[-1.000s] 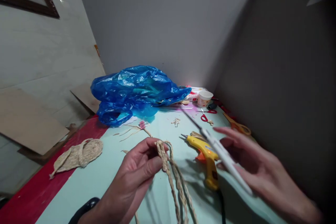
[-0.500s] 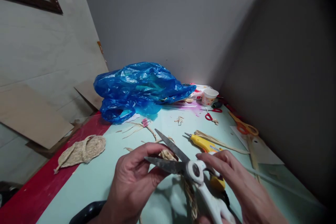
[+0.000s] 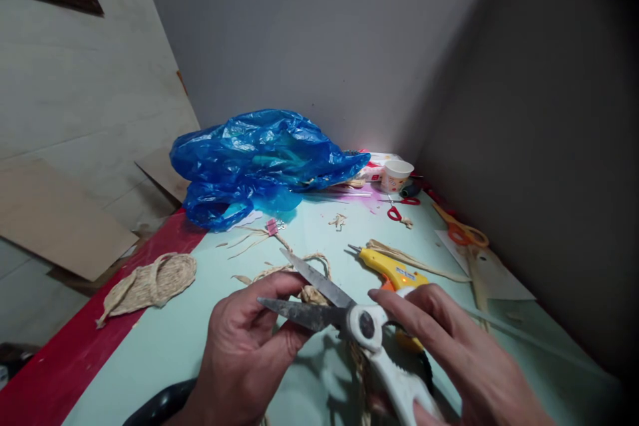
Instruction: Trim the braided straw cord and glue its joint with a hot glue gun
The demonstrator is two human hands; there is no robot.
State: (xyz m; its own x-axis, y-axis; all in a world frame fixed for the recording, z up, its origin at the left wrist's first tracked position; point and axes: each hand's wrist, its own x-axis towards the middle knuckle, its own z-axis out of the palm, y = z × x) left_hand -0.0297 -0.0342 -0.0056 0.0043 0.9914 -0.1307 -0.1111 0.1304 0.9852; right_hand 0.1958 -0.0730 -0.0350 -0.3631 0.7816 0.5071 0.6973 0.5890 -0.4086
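Note:
White-handled scissors (image 3: 349, 326) are in my right hand (image 3: 444, 346), their dark blades spread apart. Between and behind the blades shows a bunched end of braided straw cord (image 3: 312, 295), pinched by the fingers of my left hand (image 3: 244, 346). The lower blade passes in front of my left fingertips. More of the braid hangs down behind the scissors' pivot, partly hidden by it. Behind my hands, a thin straw braid (image 3: 319, 257) curves on the table, with a pink binder clip (image 3: 272, 227) at its far end.
A small woven straw sole (image 3: 154, 285) lies at the left. A yellow glue gun (image 3: 394, 269) and straw strips rest behind my right hand. Orange scissors (image 3: 462, 229), red-handled scissors (image 3: 394, 213), a paper cup (image 3: 397, 175) and a blue plastic bag (image 3: 264, 153) are farther back.
The view has shifted slightly. My hands and the scissors have moved a little left together, the blades still apart, and more of the curved braid behind them shows.

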